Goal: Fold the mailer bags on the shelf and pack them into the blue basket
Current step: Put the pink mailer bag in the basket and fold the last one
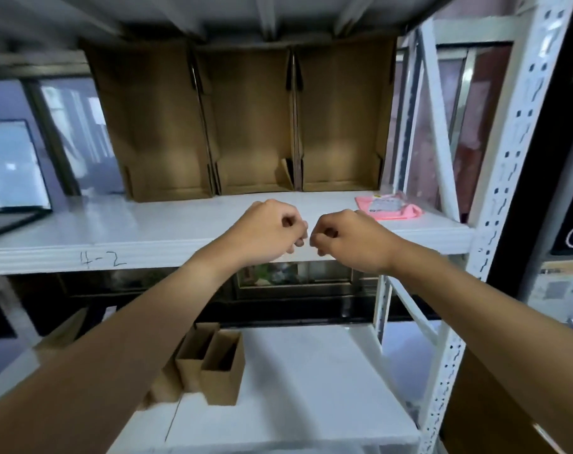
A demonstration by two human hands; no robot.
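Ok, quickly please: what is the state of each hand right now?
Left hand: closed, fingers curled, nothing visible in it.
Right hand: closed, fingers curled, nothing visible in it.

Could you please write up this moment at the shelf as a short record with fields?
left hand: fingers curled, nothing visible in it, above the shelf's front edge
right hand: fingers curled, nothing visible in it, close beside the left hand
mailer bag: pink, lying at the right end of the shelf, untouched
cardboard bins: three, side by side at the back of the shelf
blue basket: not in view
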